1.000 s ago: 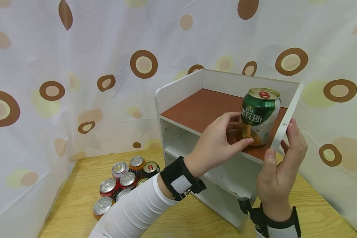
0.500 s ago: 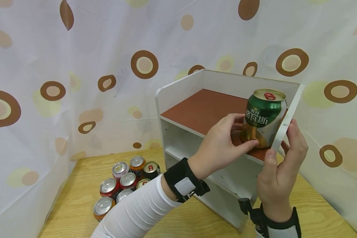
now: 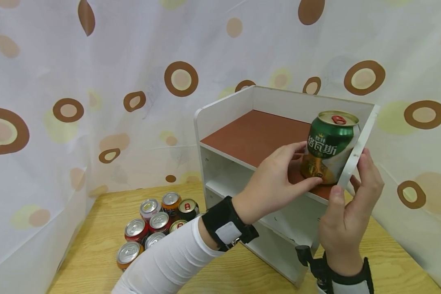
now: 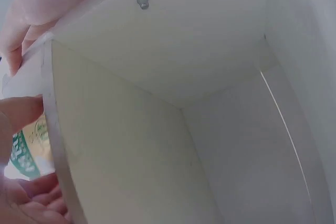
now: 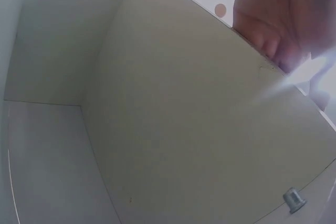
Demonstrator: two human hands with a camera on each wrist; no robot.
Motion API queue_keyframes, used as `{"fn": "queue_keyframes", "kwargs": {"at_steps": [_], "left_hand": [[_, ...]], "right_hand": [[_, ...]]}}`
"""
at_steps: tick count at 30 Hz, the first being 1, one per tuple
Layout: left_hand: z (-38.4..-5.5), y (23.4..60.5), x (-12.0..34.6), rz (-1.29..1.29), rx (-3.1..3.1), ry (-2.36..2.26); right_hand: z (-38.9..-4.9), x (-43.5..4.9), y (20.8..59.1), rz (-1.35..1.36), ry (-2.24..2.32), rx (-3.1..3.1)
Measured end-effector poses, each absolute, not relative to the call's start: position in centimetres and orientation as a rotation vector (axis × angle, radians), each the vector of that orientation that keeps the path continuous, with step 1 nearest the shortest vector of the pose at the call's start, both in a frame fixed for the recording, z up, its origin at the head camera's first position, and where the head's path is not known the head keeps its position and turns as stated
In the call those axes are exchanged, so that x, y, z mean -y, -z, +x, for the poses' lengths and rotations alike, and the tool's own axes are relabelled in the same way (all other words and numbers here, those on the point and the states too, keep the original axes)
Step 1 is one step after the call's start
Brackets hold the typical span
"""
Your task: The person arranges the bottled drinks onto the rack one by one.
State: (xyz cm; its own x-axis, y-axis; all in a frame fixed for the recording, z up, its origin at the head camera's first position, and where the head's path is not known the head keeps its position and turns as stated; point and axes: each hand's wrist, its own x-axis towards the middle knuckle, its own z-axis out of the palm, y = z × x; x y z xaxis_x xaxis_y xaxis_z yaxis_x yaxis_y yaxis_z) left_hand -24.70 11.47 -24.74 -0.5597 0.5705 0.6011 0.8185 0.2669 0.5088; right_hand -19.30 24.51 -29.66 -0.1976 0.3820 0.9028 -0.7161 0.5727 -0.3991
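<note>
Can stands on brown top of white shelf. Left hand: half-curled, holding can. Right hand: thumb and fingers gripping right panel. Wood table, more cans left; patterned curtain behind.

A green and gold can stands upright atop the white shelf unit

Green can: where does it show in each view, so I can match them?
Head: right of centre, on top of the white shelf unit, held by the left hand; the green can itself stands upright.
Left wrist: at the left edge, below mid-height, only partly visible.
Right wrist: cannot be made out; glare covers part of the right side.
Shared landmark: the shelf unit, seen from inside in both wrist views.
</note>
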Motion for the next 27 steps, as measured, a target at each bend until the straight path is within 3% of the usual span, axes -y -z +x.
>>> {"fn": "queue_keyframes", "kwargs": {"at_steps": [12,27], "left_hand": [[-25.7,25.1,-5.3,-1.304,2.113,1.101],[-25.8,29.5,4.8,-1.008,2.364,1.094]], "right_hand": [[-19.3,-24.3,29.5,0.291,-1.018,1.468],[-19.4,-24.0,29.3,0.293,-1.029,1.417]]}}
